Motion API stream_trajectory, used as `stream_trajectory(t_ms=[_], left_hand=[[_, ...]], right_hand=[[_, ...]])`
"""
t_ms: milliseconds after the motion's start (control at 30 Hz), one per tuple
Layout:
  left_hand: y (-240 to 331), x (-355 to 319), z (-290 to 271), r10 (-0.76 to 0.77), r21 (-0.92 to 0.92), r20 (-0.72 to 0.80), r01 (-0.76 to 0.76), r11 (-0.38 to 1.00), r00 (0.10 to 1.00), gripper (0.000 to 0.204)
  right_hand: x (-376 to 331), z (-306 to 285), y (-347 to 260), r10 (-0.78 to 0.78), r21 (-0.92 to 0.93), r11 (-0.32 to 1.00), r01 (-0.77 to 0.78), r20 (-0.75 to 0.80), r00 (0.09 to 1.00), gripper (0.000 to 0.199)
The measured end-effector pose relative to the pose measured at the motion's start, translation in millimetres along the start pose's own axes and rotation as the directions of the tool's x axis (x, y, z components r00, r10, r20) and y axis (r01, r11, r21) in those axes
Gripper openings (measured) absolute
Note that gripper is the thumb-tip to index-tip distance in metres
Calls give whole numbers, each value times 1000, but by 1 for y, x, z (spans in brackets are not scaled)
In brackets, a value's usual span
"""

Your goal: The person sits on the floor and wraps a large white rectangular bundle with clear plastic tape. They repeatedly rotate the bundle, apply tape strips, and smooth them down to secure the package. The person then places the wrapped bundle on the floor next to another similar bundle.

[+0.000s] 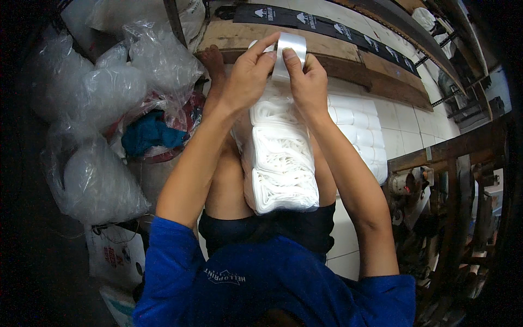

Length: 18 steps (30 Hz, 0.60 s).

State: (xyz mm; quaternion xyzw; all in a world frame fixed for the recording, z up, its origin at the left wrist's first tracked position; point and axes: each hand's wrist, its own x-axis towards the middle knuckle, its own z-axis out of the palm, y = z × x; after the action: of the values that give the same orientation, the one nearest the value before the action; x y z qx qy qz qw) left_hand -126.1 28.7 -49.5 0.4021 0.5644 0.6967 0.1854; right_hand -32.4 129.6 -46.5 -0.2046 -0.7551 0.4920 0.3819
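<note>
Left hand (248, 76) and right hand (308, 82): both grips pinching glossy white strip (293, 41), held beyond far end of clear-wrapped pack of folded white fabric (283, 158) on thighs (229, 185). White bundles (359, 131) on tiled floor (400, 133), right.

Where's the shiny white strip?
Head view, upper centre: the shiny white strip is in the right hand, beside the left hand, above the wrapped white bundle.
</note>
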Motion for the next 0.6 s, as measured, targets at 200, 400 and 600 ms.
stream_trajectory(t_ms=[200, 400, 600], left_hand=[[9, -27, -9, 35, 57, 64, -38, 998, 997, 43], [-55, -25, -24, 248, 373, 15, -235, 898, 969, 45], [-72, -25, -28, 325, 481, 123, -343, 807, 938, 45]], right_hand=[[-11, -6, -5, 50, 249, 966, -65, 66, 997, 40], [-56, -24, -56, 221, 402, 848, -344, 322, 921, 40], [-93, -54, -69, 319, 292, 841, -456, 412, 853, 46]])
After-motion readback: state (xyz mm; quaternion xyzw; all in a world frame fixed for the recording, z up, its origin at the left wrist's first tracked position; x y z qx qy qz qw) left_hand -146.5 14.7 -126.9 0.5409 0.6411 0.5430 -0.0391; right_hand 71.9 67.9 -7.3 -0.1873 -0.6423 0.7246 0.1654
